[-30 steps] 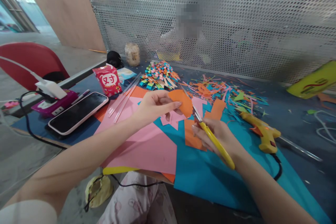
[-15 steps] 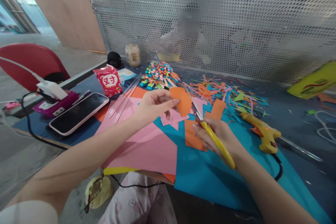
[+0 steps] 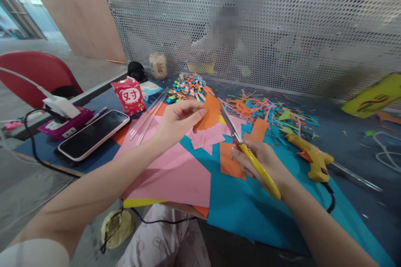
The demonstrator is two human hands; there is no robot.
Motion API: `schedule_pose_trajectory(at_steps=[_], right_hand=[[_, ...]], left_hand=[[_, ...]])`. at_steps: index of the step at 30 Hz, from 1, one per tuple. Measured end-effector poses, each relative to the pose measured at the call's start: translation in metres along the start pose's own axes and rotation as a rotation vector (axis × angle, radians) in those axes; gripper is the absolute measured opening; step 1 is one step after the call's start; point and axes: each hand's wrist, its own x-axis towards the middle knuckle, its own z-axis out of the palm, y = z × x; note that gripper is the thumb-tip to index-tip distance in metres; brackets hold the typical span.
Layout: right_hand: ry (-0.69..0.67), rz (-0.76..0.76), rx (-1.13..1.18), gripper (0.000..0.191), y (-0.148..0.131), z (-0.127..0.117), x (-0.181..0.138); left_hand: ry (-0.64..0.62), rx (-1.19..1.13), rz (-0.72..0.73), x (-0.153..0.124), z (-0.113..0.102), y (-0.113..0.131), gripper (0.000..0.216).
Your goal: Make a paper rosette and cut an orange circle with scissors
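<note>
My left hand (image 3: 184,119) pinches a piece of orange paper (image 3: 210,112) by its left edge, held up over the table. The paper has a rounded outline with a jagged lower right edge. In my right hand (image 3: 255,156) is a pair of scissors (image 3: 255,167) with yellow handles, blades pointing up and away, just right of the paper and apart from it. Under my hands lie pink paper cut-outs (image 3: 206,137), an orange paper piece (image 3: 231,160), a large pink sheet (image 3: 175,177) and a large blue sheet (image 3: 247,212).
Behind are a heap of folded paper bits (image 3: 189,85) and a pile of scraps (image 3: 266,108). A yellow glue gun (image 3: 313,160) lies right. Left are a phone (image 3: 94,133), a purple power strip (image 3: 67,123) and a red packet (image 3: 129,96). A perforated metal panel (image 3: 282,21) stands behind.
My left hand has drawn the orange paper left and slightly up, away from the scissors, and turned it. The scissors stay almost in place, their blades a little farther apart from the paper.
</note>
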Motion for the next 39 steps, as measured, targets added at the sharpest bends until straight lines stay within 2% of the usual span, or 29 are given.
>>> schedule_pose_trajectory(at_steps=[10, 22, 39], right_hand=[[-0.022, 0.011, -0.03, 0.042, 0.0005, -0.0016, 0.0006], [-0.024, 0.034, -0.036, 0.044, 0.0001, -0.0017, -0.0001], [-0.011, 0.032, -0.014, 0.045, 0.0022, -0.0009, 0.0007]], left_hand=[[0.126, 0.19, 0.049, -0.0009, -0.0015, 0.001, 0.013], [0.114, 0.188, 0.086, 0.0008, -0.004, 0.0003, 0.012], [0.116, 0.183, 0.027, -0.0013, -0.0019, 0.001, 0.009]])
